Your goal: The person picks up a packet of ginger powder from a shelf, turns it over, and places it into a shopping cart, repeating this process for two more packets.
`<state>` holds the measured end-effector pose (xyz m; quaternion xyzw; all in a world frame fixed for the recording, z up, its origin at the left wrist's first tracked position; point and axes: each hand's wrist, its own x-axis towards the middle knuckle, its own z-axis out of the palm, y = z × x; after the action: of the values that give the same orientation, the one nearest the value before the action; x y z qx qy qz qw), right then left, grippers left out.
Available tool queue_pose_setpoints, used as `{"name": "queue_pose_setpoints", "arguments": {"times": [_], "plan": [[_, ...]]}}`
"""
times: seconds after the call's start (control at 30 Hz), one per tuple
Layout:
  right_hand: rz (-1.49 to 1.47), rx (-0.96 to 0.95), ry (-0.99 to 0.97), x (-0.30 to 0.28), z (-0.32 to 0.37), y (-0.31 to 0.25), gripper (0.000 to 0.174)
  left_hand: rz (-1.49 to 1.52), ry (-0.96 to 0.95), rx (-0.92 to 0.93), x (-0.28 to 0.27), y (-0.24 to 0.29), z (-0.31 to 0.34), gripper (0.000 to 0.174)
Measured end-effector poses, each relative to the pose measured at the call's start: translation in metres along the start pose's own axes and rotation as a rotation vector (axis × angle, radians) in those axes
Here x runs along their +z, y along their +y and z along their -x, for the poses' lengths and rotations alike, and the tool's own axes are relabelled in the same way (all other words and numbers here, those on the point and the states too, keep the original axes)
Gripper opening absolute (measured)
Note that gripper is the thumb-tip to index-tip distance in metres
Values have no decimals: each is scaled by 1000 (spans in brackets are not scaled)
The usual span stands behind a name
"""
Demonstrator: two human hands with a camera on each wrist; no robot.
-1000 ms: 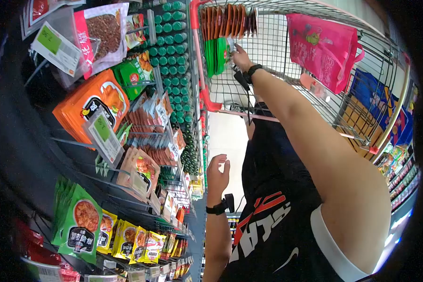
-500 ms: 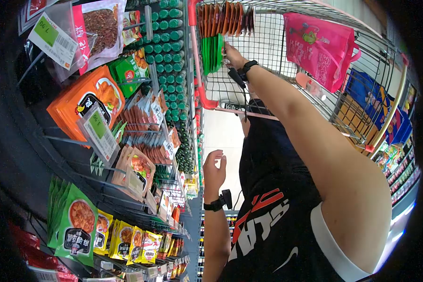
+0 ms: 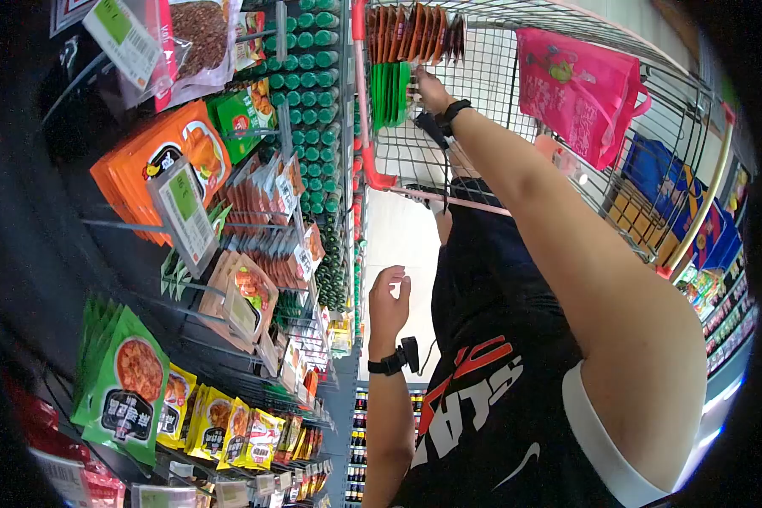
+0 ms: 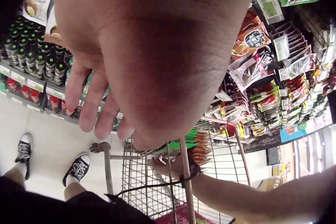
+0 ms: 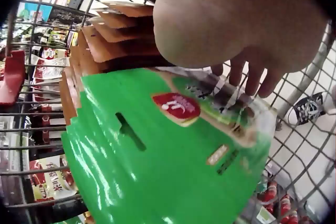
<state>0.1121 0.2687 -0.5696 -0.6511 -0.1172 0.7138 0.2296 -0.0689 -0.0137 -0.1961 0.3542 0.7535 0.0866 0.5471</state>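
Note:
My right hand [image 3: 433, 91] reaches into the shopping cart at the edge of a row of green food packets [image 3: 390, 93]. In the right wrist view the fingers [image 5: 255, 77] point down along the upper edge of the front green packet [image 5: 168, 145], fingertips right at it; the thumb is hidden. The green packets stand upright, side by side, beside a row of orange-brown packets [image 3: 415, 34]. My left hand [image 3: 389, 300] hangs in front of my body beside the shelf, fingers loosely bent, holding nothing.
A pink bag [image 3: 576, 97] lies in the cart [image 3: 487, 55] with a clear bottle [image 3: 560, 158] nearby. Shelving at the left carries hanging packets [image 3: 162, 169], green-capped bottles [image 3: 309, 110] and price tags on prongs. A blue bag [image 3: 720, 241] and a cardboard box [image 3: 631, 212] are at the right.
My right hand moved in against the green packets, then slightly back and up along their edge. The green packets now stand closer together. My left hand has barely moved.

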Motion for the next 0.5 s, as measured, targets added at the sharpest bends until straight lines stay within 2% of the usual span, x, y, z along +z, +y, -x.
{"name": "queue_pose_setpoints", "arguments": {"times": [0.03, 0.1, 0.17, 0.27, 0.3, 0.37, 0.43, 0.5], "plan": [[-73, 58, -49, -2, 3, -5, 64, 3, 3, 1, 1, 0, 0, 20], [145, 117, -23, -15, 17, -22, 69, 9, 10, 4, 1, -2, 3, 21], [211, 122, 4, -24, 18, -19, 68, 5, 3, 15, 1, -2, 4, 22], [283, 153, -111, -43, 34, -34, 69, -31, 31, 82, 1, -5, 0, 22], [272, 124, -50, -55, 11, -14, 58, -45, 39, 108, 2, -7, 0, 22], [526, 10, -101, -71, 30, -31, 38, -34, 58, 155, 1, -7, -1, 22], [397, -106, -112, -74, 84, -63, 25, -29, 109, 232, 0, -4, 2, 21], [206, -223, -67, -75, 114, -75, 24, 4, 110, 212, -1, -7, 6, 21]]}}
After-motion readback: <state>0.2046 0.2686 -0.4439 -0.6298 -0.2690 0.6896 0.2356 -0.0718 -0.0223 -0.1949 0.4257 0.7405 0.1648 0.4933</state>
